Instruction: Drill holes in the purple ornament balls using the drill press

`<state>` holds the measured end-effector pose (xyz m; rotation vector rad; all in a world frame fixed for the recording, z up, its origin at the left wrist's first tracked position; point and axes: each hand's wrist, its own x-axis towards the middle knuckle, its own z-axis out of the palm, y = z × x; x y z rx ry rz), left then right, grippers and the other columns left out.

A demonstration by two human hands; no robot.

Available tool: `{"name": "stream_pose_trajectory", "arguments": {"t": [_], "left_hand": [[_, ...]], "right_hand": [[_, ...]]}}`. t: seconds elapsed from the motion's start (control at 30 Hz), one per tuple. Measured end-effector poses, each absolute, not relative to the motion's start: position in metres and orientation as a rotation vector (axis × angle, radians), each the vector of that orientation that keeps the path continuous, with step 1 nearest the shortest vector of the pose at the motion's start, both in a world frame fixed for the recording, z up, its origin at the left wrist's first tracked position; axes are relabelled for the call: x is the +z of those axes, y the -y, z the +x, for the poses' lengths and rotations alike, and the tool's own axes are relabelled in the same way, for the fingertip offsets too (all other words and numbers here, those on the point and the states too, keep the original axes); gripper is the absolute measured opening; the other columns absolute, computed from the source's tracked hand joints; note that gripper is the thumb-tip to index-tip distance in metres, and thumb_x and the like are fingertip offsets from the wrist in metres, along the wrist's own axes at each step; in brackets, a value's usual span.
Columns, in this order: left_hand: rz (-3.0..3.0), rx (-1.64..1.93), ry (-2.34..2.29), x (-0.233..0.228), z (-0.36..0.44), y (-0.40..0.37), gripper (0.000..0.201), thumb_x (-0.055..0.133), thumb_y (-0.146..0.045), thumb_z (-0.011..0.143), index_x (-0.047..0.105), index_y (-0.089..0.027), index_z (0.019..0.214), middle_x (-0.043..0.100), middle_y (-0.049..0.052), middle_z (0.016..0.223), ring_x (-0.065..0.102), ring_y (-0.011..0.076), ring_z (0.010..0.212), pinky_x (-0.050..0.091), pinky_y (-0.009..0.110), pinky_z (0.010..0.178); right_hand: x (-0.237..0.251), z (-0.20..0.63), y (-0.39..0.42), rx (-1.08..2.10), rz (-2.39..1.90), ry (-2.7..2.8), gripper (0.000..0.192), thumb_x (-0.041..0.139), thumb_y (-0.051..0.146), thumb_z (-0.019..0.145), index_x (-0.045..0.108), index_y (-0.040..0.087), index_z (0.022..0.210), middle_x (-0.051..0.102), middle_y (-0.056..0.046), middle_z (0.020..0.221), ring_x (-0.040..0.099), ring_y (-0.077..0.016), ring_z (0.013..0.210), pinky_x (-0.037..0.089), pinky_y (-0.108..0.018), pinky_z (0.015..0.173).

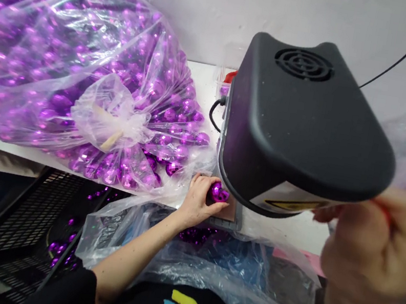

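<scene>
The left hand (pixel 197 200) is closed around 1 shiny purple ball (pixel 218 192), pressing it against the base of the black machine (pixel 300 132) just under its overhanging head, at the front edge of the white bench (pixel 203 77). The right hand (pixel 370 242) is near the camera and blurred, curled around something red at the machine's right side; what it grips cannot be told. A large clear bag (pixel 67 56) stuffed with purple balls lies on the bench to the left, knotted shut. Below, an open plastic bag (pixel 229 275) sits in the lap, and a black crate (pixel 22 231) holds a few loose balls.
</scene>
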<state>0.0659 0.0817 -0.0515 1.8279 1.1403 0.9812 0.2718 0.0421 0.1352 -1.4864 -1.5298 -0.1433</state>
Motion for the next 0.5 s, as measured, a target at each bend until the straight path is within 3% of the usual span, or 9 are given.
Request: {"name": "stream_pose_trajectory", "arguments": {"t": [0.17, 0.3, 0.4, 0.5], "left_hand": [[1.846, 1.018, -1.158, -0.034, 0.062, -0.078, 0.044, 0.078, -0.041, 0.084, 0.062, -0.021, 0.121, 0.071, 0.009, 0.114, 0.064, 0.0292, 0.111, 0.045, 0.054, 0.108], [1.944, 0.947, -1.038, -0.013, 0.038, -0.050, 0.051, 0.075, -0.041, 0.088, 0.055, -0.021, 0.130, 0.069, 0.010, 0.119, 0.063, 0.0273, 0.108, 0.053, 0.044, 0.096], [2.129, 0.765, -0.947, -0.010, 0.015, -0.018, 0.058, 0.069, -0.027, 0.090, 0.046, -0.023, 0.144, 0.064, 0.012, 0.133, 0.060, 0.0281, 0.117, 0.051, 0.046, 0.103], [2.311, 0.561, -0.991, -0.021, -0.002, 0.007, 0.070, 0.060, -0.010, 0.086, 0.038, -0.024, 0.152, 0.056, 0.014, 0.146, 0.056, 0.0311, 0.128, 0.049, 0.051, 0.109]], "right_hand": [[0.165, 0.270, -0.094, 0.064, -1.326, 1.410, 0.035, 0.058, 0.042, 0.095, 0.061, 0.013, 0.075, 0.045, 0.003, 0.062, 0.039, -0.0001, 0.059, 0.026, -0.019, 0.055], [0.158, 0.276, -0.106, 0.129, -1.269, 1.398, 0.031, 0.063, 0.041, 0.092, 0.063, 0.013, 0.078, 0.050, 0.002, 0.067, 0.045, -0.0005, 0.063, 0.031, -0.020, 0.058], [0.149, 0.281, -0.099, 0.155, -1.249, 1.339, 0.049, 0.061, 0.061, 0.089, 0.067, 0.013, 0.090, 0.056, -0.001, 0.074, 0.049, -0.0027, 0.067, 0.037, -0.020, 0.060], [0.134, 0.289, -0.092, 0.288, -1.228, 1.242, 0.066, 0.057, 0.079, 0.081, 0.064, 0.014, 0.094, 0.053, 0.000, 0.068, 0.044, -0.0041, 0.058, 0.037, -0.020, 0.052]]}}
